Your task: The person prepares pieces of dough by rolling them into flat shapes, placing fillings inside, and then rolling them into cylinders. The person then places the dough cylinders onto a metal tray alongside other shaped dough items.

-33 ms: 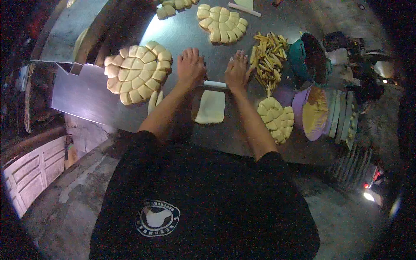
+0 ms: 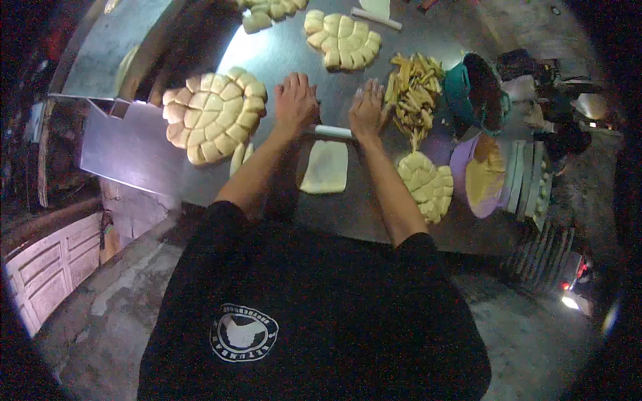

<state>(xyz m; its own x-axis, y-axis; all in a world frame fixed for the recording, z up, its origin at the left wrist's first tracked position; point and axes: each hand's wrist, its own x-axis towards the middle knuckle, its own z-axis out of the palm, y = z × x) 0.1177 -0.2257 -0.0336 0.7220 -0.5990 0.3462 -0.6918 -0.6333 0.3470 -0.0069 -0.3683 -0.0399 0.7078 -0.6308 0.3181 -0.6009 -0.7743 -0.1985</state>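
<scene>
A white rolling pin (image 2: 332, 131) lies crosswise on the metal table, its middle showing between my wrists. My left hand (image 2: 296, 103) rests palm down over its left end, fingers stretched forward. Over the right end lies my right hand (image 2: 367, 110), likewise flat with fingers extended. Both palms hide the pin's ends. Just on my side of the pin is a thin, flat, roughly rectangular sheet of dough (image 2: 326, 167). To the left of my left hand sits a large round cluster of cut dough pieces (image 2: 215, 113). Yellow-brown strips (image 2: 413, 90) are heaped beside my right hand.
More cut dough lies at the far middle (image 2: 342, 40) and near right (image 2: 426, 187). A green bucket (image 2: 458, 93) and a purple basin (image 2: 461, 160) with yellow contents stand right. Another white rolling pin (image 2: 376, 19) is at the far side, near a co-worker's hand (image 2: 426, 5).
</scene>
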